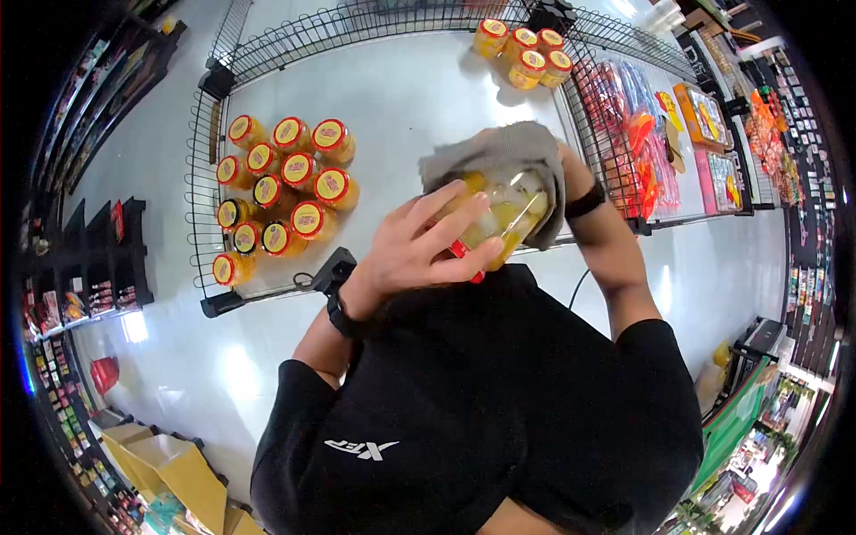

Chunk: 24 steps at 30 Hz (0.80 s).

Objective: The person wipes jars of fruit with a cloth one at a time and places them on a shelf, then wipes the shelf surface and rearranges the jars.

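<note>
In front of my chest is a glass jar (513, 214) of yellow and pale fruit pieces, tilted, its red lid end toward the lower left. My left hand (428, 234) grips it near the lid, fingers across the glass. A grey cloth (486, 147) wraps the far side and bottom of the jar. My right hand (571, 168) is mostly hidden behind this cloth and presses it round the jar. Left of my hands, a group of jars (290, 169) with yellow-labelled lids stands on the white surface. Several similar jars (526, 53) stand together at the far right corner.
A black wire rail (374, 20) borders the white display surface (383, 98) at the back and sides. Beyond the right rail lie packaged goods (624, 134) and boxes (704, 116). Store shelves (89, 259) stand at left; an open cardboard box (165, 455) is at lower left.
</note>
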Tool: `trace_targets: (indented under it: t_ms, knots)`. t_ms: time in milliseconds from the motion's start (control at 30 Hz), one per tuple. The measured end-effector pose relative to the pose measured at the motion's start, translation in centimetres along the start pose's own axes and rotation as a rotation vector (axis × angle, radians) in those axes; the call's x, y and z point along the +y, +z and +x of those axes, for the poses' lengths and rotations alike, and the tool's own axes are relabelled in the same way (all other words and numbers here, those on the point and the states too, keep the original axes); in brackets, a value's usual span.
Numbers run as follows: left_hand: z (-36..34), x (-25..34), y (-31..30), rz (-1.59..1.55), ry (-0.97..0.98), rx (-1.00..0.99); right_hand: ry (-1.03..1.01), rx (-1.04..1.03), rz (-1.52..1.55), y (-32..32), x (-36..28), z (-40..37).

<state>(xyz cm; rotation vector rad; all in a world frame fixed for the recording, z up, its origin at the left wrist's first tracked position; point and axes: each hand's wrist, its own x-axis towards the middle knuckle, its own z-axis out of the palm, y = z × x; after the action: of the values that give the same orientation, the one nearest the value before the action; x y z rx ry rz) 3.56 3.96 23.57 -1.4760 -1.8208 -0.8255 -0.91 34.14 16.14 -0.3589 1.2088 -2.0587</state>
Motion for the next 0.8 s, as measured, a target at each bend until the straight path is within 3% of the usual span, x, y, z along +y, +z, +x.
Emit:
trace_targets:
  t_ms: [100, 200, 267, 333, 367, 400, 500, 567, 633, 700, 733, 800]
  knots:
    - [-0.6, -0.9, -1.2, -0.024, -0.039, 0.031, -0.272, 0.259, -0.149, 7.9, 2.5, -1.3]
    - [-2.1, -2.4, -2.0, -0.025, -0.027, 0.03, -0.384, 0.45, 0.094, 13.3, 4.4, -0.7]
    - [-2.9, -2.6, -3.1, -0.086, -0.064, -0.101, -0.452, 0.559, 0.268, 15.1, 5.4, 0.9]
    - [-3.6, -2.6, -3.7, -0.139, -0.067, -0.22, -0.332, 0.511, 0.142, 12.6, 9.2, -0.2]
    - [-4.1, -2.9, -4.1, -0.084, 0.006, -0.297, -0.286, 0.603, 0.184, 13.2, 9.7, -0.1]
    - [-4.5, -2.8, -4.5, -0.17, -0.111, -0.322, -0.325, 0.34, 0.699, 12.4, 10.6, 0.6]
    - [-6.2, -2.3, -5.4, -0.338, -0.393, -0.362, -0.34, 0.491, 0.686, 14.6, 12.5, 1.6]
    - [-6.5, -1.2, -5.5, -0.592, -0.67, -0.179, -0.372, 0.508, 0.695, 16.9, 11.4, 2.6]
    - [-7.4, -1.0, -5.5, -0.778, -0.876, -0.013, -0.471, 0.522, 0.48, 20.3, 7.9, 5.5]
    - [-8.4, -1.1, -4.7, -0.691, -0.951, 0.095, -0.308, 0.537, 0.193, 21.5, 6.5, 6.4]
    - [-8.6, -1.3, -4.4, -0.649, -0.986, 0.146, -0.229, 0.542, 0.242, 21.3, 6.6, 6.8]
    - [-8.3, -2.5, -5.2, -0.489, -0.683, 0.112, -0.072, 0.556, 0.345, 20.9, 6.6, 7.7]
